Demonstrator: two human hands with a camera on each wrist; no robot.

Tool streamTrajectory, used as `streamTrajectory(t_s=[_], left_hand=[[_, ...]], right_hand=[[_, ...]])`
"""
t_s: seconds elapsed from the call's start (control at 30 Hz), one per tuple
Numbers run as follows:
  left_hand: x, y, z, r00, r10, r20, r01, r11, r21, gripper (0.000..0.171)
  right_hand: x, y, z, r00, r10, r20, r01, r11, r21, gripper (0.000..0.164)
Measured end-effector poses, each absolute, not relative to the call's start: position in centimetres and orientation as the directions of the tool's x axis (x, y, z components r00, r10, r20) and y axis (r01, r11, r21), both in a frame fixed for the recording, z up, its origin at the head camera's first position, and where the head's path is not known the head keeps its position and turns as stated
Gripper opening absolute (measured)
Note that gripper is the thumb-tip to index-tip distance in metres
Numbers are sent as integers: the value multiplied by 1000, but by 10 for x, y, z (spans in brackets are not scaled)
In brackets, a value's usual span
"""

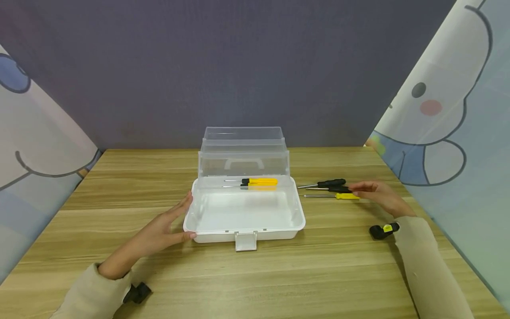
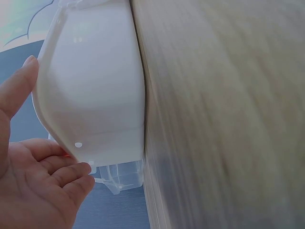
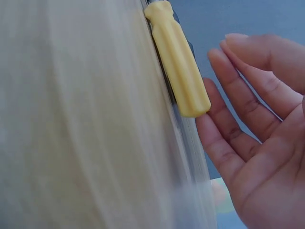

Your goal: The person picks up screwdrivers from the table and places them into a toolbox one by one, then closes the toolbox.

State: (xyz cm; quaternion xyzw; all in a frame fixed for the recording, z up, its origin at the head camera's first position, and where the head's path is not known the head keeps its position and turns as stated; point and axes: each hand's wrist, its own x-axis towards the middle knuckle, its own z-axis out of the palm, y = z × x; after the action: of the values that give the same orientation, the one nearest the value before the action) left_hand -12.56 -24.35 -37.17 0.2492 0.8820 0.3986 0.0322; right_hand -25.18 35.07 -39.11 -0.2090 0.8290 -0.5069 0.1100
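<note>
My left hand [image 1: 157, 234] rests against the left side of a white plastic toolbox [image 1: 296, 235], fingers extended and thumb at the front corner. In the left wrist view the thumb [image 2: 26, 78] touches its rim. My right hand [image 1: 380, 198] hovers at the handle ends of several screwdrivers right of the box. Nearest is a yellow-handled screwdriver [image 3: 181, 67], with the loosely bent fingers beside its handle and the thumb off it. Two black-handled screwdrivers [image 1: 332, 182] lie just behind. Inside the box, at the back, lies a screwdriver with a yellow handle [image 1: 264, 181]; a paler yellow handle shape shows just below it.
The toolbox's clear lid [image 1: 244, 146] stands raised at the back, and its white latch [image 1: 245, 242] hangs down in front. Everything rests on a wood-grain table [image 1: 279, 283]. A dark panel [image 1: 239, 66] rises behind it, with cartoon-printed panels [image 1: 438, 110] at both sides.
</note>
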Motion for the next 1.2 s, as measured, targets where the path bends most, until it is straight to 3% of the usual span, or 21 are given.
streamTrajectory(t_s=[0.47, 1.2], left_hand=[[-127, -243, -369, -873, 467, 140, 415, 559, 718, 90], [-126, -244, -372, -873, 470, 130, 406, 555, 726, 89]], right_hand=[[-250, 354, -394, -892, -451, 33, -203, 333, -921, 37], [-252, 354, -401, -889, -457, -2, -217, 425, -879, 38]])
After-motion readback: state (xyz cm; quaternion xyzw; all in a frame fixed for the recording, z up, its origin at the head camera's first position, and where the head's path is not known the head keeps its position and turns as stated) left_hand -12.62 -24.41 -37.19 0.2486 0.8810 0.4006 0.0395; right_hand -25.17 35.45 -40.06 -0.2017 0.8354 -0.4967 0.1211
